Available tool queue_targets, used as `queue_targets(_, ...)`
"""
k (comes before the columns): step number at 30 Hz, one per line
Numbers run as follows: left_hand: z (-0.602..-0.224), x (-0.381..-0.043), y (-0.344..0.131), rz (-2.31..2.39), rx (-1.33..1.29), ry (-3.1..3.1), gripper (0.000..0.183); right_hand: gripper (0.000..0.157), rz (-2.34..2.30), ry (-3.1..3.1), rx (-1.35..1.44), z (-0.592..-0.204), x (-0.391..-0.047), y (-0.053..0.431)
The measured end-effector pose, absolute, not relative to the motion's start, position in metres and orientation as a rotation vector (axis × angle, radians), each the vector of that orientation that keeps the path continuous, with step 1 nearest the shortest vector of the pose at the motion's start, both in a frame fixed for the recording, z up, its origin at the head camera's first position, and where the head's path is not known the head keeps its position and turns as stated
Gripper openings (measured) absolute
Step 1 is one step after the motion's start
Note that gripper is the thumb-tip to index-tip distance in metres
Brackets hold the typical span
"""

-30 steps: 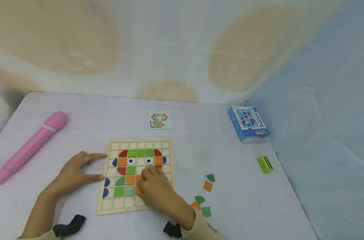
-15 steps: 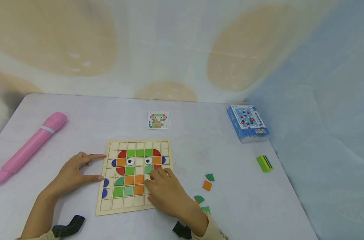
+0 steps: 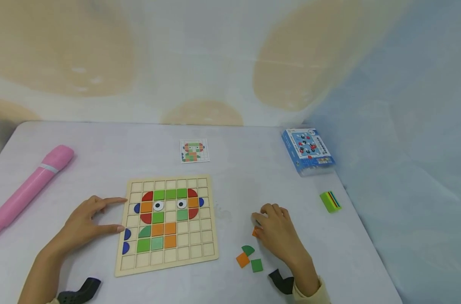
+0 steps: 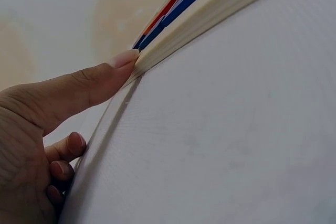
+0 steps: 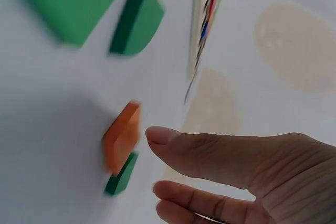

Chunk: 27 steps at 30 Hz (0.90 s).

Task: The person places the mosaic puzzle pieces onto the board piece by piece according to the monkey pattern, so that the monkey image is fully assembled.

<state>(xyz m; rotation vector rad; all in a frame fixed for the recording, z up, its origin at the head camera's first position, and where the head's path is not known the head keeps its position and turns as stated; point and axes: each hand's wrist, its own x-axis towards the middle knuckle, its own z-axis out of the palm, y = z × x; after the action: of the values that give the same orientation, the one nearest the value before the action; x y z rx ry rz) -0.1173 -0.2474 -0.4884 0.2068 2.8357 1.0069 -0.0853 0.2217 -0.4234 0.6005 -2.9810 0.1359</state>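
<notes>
A wooden grid board [image 3: 195, 253] lies on the table with colored tiles set in its cells, including two eye discs. My left hand [image 3: 80, 221] touches the board's left edge with its straight index finger and thumb. In the left wrist view the thumb [image 4: 89, 85] rests along the board's side. To the right of the board, my right hand [image 3: 277, 234] hovers over loose tiles and holds nothing. Its thumb [image 5: 199, 153] is just apart from an orange square tile [image 5: 122, 137] in the right wrist view. Behind that tile a green tile [image 5: 122, 176] shows, hidden by the hand in the head view.
Nearer the front lie a green quarter-round tile [image 3: 248, 250], an orange square tile [image 3: 242, 260] and a green square tile [image 3: 257, 265]. A pattern card [image 3: 194, 151] is beyond the board. A pink tube [image 3: 36, 185] lies left; a blue box [image 3: 310, 150] and green block [image 3: 330, 202] sit right.
My right hand has left the board and moved right to the loose tiles, uncovering the orange tiles in the board's middle. My left hand keeps its place at the board's edge.
</notes>
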Motion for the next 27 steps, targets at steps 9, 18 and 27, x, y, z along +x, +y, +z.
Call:
queue_targets(9,-0.490,-0.117,-0.248,1.008,0.184,2.820,0.076,0.030,0.030,-2.927,0.502,-0.435,-0.090,0.239)
queue_targets(18,-0.489,-0.117,-0.246,1.012,0.185,2.818,0.076,0.020,0.110,-2.917,0.600,-0.438,-0.099,0.247)
queue_targets(27,-0.488,-0.116,-0.246,1.024,0.187,2.822,0.075,0.019,0.208,-2.890,0.415,-0.439,-0.098,0.255)
